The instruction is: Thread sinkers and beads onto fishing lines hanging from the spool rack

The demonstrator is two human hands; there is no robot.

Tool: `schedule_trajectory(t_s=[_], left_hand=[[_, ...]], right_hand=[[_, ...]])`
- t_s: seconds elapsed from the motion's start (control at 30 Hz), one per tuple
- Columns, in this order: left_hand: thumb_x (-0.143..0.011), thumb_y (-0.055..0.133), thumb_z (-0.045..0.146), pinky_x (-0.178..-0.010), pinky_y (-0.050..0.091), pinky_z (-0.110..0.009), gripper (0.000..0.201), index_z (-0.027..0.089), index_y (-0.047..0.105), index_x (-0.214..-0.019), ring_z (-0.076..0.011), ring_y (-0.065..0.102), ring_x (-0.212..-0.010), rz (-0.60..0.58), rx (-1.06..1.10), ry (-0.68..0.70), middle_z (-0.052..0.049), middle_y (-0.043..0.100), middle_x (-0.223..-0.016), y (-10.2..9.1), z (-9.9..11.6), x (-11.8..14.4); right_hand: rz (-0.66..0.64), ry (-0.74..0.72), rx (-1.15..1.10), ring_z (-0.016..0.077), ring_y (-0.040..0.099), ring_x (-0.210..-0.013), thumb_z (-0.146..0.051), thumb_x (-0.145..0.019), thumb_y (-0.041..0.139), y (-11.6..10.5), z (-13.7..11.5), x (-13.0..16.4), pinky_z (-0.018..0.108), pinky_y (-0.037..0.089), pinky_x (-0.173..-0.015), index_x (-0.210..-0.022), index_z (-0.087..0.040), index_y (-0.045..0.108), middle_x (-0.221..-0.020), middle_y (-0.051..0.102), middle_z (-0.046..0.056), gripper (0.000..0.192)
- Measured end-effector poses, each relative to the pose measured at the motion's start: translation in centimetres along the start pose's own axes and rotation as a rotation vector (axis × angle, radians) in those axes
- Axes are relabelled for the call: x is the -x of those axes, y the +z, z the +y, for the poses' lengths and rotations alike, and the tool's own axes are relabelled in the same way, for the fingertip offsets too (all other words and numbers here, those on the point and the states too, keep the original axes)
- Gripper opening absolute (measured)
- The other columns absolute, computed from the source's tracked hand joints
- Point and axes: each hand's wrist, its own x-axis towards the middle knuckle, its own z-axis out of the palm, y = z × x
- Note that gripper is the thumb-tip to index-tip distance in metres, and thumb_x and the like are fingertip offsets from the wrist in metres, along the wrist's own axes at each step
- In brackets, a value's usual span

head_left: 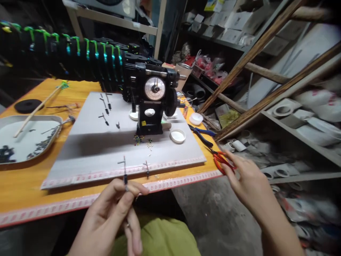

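Note:
Low in the view, my left hand [113,213] pinches a small black part with a thin T-shaped pin [125,177], held upright between thumb and fingertips. Its lower end is hidden by the fingers. A similar small pin part [147,171] stands just beyond, by the front edge of the grey board [98,167]. At the table's right corner, my right hand [246,176] has its thumb and fingers closed on the red handles of a pair of pliers [220,161]. The tips of these pliers point up and left, towards blue-handled pliers [204,133].
A black geared device with a dial [154,96] stands on the board, with tiny beads [138,139] and a white dish [177,136] nearby. Left is a white tray [50,119] of small black parts. A wooden ladder [255,57] leans at the right before shelves.

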Motion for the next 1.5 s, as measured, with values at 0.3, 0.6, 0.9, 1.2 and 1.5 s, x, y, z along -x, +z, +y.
schedule_trajectory(t_s=[0.3, 0.6, 0.9, 1.2, 1.5], left_hand=[[-0.089, 0.067, 0.045, -0.029, 0.044, -0.010, 0.026, 0.020, 0.059, -0.087, -0.0057, 0.062, -0.032, -0.169, 0.115, -0.135, 0.001, 0.074, -0.095, -0.7, 0.2, 0.1], [-0.093, 0.061, 0.044, -0.031, 0.042, -0.006, 0.024, 0.021, 0.058, -0.090, -0.0065, 0.065, -0.035, -0.236, 0.139, -0.175, 0.003, 0.071, -0.079, -1.4, 0.3, 0.3], [-0.085, 0.071, 0.042, -0.029, 0.040, -0.009, 0.027, 0.019, 0.059, -0.082, -0.0030, 0.059, -0.031, -0.137, 0.199, -0.203, -0.001, 0.075, -0.091, -1.0, 0.8, 0.8], [-0.090, 0.064, 0.046, -0.030, 0.039, -0.008, 0.027, 0.019, 0.059, -0.087, -0.0023, 0.059, -0.031, -0.249, 0.184, -0.172, -0.002, 0.075, -0.094, -1.5, 0.3, 0.3], [-0.093, 0.061, 0.044, -0.027, 0.034, -0.009, 0.027, 0.018, 0.056, -0.086, -0.0021, 0.053, -0.026, -0.301, 0.253, -0.213, -0.003, 0.074, -0.081, -2.1, 0.8, 0.0]], right_hand=[[-0.012, 0.148, -0.227, 0.0254, 0.074, -0.077, -0.039, -0.089, 0.061, -0.6, -2.9, 2.4, 0.035, 0.060, -0.068, -0.134, -0.024, 0.056, -0.102, 0.073, 0.011, 0.047], [-0.953, -0.244, -0.852, 0.0154, 0.068, -0.078, -0.022, -0.085, 0.077, 0.0, -13.6, 2.3, 0.020, 0.055, -0.073, -0.127, -0.031, 0.067, -0.093, 0.070, 0.004, 0.044], [-0.943, -0.344, -0.823, 0.0194, 0.067, -0.082, -0.027, -0.091, 0.071, 0.6, -13.6, 1.6, 0.025, 0.052, -0.073, -0.126, -0.024, 0.067, -0.093, 0.071, 0.007, 0.035], [-0.981, -0.379, -0.789, 0.0187, 0.067, -0.081, -0.044, -0.098, 0.057, 0.4, -14.3, 1.0, 0.026, 0.053, -0.075, -0.125, -0.022, 0.068, -0.090, 0.071, 0.007, 0.036], [-0.335, -0.068, -0.562, 0.0170, 0.067, -0.054, -0.037, -0.085, 0.074, -1.1, -6.4, 0.1, 0.023, 0.054, -0.049, -0.116, -0.031, 0.066, -0.074, 0.073, 0.001, 0.032]])
